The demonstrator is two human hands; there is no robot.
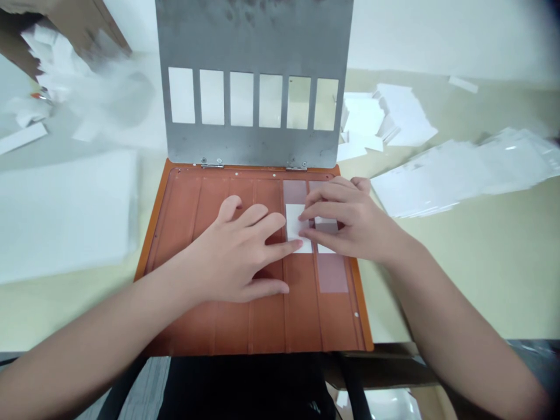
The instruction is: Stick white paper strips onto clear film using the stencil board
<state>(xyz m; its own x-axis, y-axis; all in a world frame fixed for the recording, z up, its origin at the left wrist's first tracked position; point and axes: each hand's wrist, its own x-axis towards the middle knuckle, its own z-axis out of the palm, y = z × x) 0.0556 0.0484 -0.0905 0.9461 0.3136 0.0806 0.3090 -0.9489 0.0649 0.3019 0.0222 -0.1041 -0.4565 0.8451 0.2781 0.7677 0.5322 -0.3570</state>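
Observation:
A white card (pixel 297 213) lies on a pinkish film strip (pixel 295 189) in a groove of the orange-brown tray (pixel 227 326). My left hand (pixel 245 251) reaches over the tray from the left; its index fingertip touches the card's lower part, the thumb is stretched out and the other fingers are bent. From the right, my right hand (pixel 345 219) has its thumb and fingertips closed in at the card's right side. Beneath that hand, a second white card (pixel 326 245) sits on another pinkish strip (pixel 333 274), partly hidden.
The tray's hinged grey metal lid (pixel 254 146) stands raised, with several rectangular windows. Loose white cards (pixel 402 114) and a fanned row of clear-wrapped sheets (pixel 464 169) lie to the right. A stack of white sheets (pixel 65 210) is at left, with crumpled plastic (pixel 105 81) behind.

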